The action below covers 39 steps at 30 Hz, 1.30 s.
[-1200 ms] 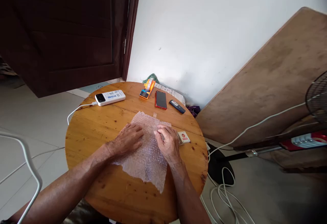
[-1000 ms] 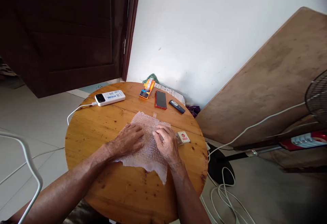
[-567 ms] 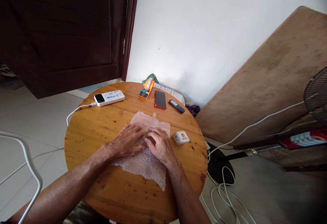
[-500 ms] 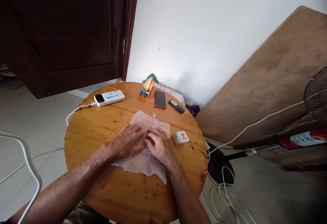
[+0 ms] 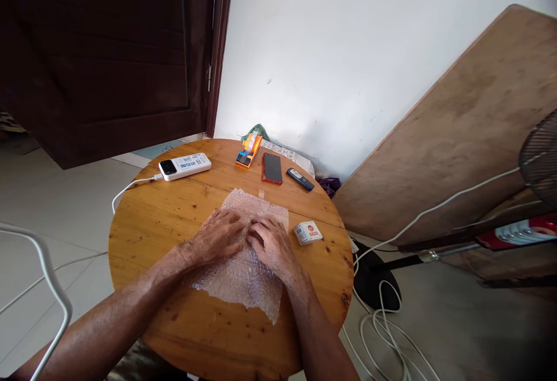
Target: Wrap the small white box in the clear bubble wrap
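Observation:
A sheet of clear bubble wrap (image 5: 243, 276) lies in the middle of the round wooden table (image 5: 165, 218). My left hand (image 5: 217, 237) lies flat on it, fingers spread toward the centre. My right hand (image 5: 272, 245) presses on the wrap beside it, fingertips almost touching the left ones. Whether anything lies under the wrap between the hands cannot be told. A small white and red box (image 5: 307, 232) sits just right of my right hand.
Along the table's far edge lie a white power bank (image 5: 184, 166) with its cable, an orange tape dispenser (image 5: 248, 152), a red-cased phone (image 5: 272, 168) and a dark small device (image 5: 300, 179). A wooden board (image 5: 456, 131) leans at right; cables (image 5: 383, 329) lie on the floor.
My right hand slid left across the bubble wrap, away from the small box, until it met the left hand. The wrap's near edge shifted slightly. The left hand stayed in place.

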Each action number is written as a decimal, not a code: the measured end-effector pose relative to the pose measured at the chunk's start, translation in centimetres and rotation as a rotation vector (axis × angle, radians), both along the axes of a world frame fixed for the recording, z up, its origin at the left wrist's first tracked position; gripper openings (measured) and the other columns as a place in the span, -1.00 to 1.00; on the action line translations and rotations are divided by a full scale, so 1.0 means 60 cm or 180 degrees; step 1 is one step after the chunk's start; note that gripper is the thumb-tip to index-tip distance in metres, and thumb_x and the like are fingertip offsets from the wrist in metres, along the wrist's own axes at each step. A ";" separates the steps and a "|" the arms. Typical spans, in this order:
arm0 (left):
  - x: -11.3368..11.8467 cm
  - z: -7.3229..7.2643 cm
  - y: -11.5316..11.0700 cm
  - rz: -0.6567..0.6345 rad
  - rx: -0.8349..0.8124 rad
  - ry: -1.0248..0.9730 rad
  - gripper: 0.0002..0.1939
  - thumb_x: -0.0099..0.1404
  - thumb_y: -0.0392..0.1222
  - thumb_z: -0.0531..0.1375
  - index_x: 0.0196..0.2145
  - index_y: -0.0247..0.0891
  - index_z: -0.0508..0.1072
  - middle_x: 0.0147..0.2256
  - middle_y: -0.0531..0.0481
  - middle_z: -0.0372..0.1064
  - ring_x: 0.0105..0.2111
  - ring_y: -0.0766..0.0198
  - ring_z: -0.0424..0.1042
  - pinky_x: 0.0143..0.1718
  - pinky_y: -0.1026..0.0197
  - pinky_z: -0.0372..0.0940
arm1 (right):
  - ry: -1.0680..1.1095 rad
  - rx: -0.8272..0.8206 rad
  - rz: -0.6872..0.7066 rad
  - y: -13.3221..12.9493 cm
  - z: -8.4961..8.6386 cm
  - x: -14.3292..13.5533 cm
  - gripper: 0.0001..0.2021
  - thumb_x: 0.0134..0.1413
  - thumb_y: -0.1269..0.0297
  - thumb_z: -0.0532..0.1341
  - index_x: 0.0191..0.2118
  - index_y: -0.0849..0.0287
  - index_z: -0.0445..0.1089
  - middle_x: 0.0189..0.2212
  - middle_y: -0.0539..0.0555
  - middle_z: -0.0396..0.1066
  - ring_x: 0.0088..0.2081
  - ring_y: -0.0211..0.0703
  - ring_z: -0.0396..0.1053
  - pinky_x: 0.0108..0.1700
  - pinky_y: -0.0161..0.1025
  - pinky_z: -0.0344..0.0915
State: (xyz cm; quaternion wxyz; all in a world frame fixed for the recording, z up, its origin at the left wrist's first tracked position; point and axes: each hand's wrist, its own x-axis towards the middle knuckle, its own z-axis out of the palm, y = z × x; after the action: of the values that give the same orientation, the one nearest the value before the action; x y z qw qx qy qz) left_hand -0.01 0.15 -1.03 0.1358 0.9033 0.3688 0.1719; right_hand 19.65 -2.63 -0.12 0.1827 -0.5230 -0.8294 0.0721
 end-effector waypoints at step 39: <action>0.001 0.005 -0.006 0.0333 0.0255 0.0223 -0.67 0.25 0.03 0.24 -0.15 -0.25 0.47 -0.02 -0.22 0.39 0.03 -0.11 0.31 0.06 -0.16 0.19 | 0.0096 0.0396 -0.0316 0.001 0.014 0.020 -0.88 0.11 0.42 0.25 -0.23 0.10 0.45 0.03 0.10 0.46 0.06 0.03 0.37 0.07 -0.04 0.23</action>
State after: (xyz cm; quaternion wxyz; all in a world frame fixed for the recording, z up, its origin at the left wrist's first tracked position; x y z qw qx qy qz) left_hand 0.07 -0.22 -0.71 0.0774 0.8930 0.4129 0.1616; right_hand 20.84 -2.56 0.73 0.2306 -0.5500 -0.8025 0.0191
